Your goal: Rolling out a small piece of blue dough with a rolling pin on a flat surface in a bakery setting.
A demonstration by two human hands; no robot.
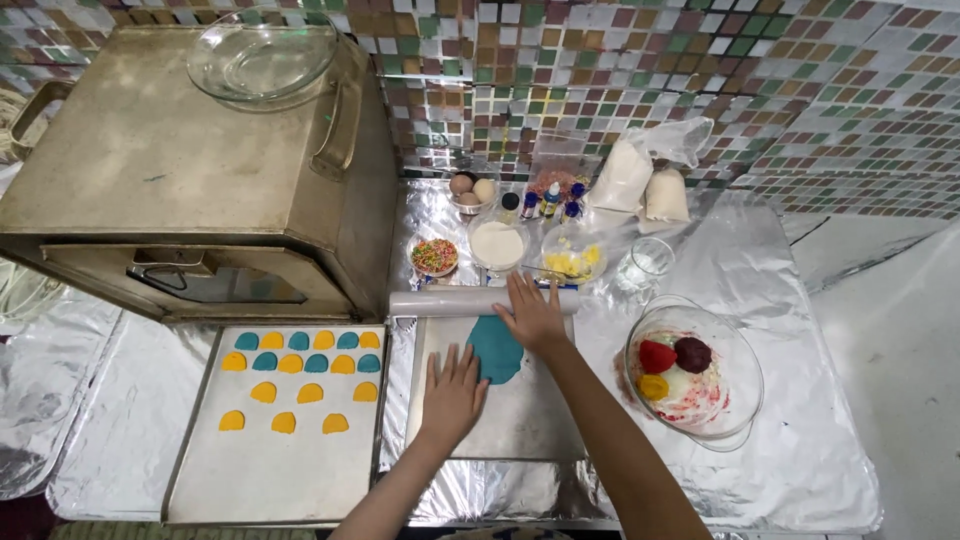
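Your left hand [452, 393] lies flat with fingers spread on the board [520, 420], steadying it, while your right hand [532, 318] presses open-palmed on the pin [455, 301] at the far edge of the teal dough [496, 350], beside the tray [270, 470] of cut pieces on the worktop [760, 300]
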